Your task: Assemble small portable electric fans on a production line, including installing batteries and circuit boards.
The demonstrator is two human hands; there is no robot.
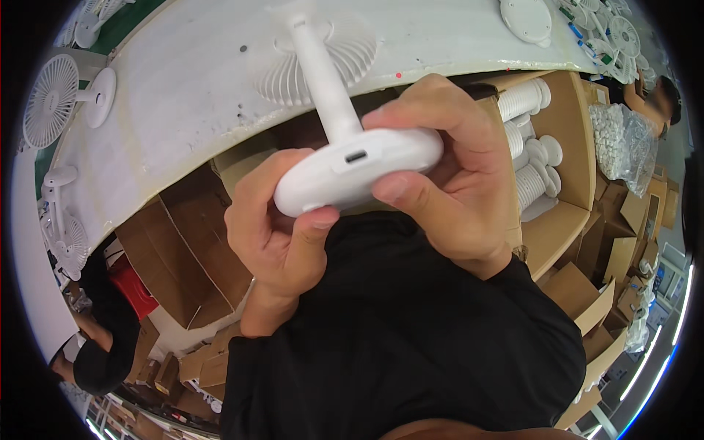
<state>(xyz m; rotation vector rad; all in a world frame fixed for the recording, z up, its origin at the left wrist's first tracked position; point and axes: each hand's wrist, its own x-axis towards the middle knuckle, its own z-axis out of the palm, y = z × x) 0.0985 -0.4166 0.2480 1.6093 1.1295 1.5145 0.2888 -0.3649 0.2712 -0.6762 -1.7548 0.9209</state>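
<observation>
Both hands hold a small white desk fan point(328, 81) by its round base, which is tipped toward me. A dark charging port shows in the side of the base. My left hand point(275, 220) grips the base's left end, thumb underneath. My right hand point(455, 169) is closed round the right end, fingers above and thumb on the near face. The stem runs away from me, and the ribbed fan head hangs over the edge of the white worktable point(183, 110), partly hidden behind the stem and blurred.
An open cardboard box point(579, 147) with white round parts stands at the right. At the left is another open carton point(183, 257). More fans point(51, 103) stand along the table's left side. A white disc point(526, 18) lies at the far edge. Other people work at both sides.
</observation>
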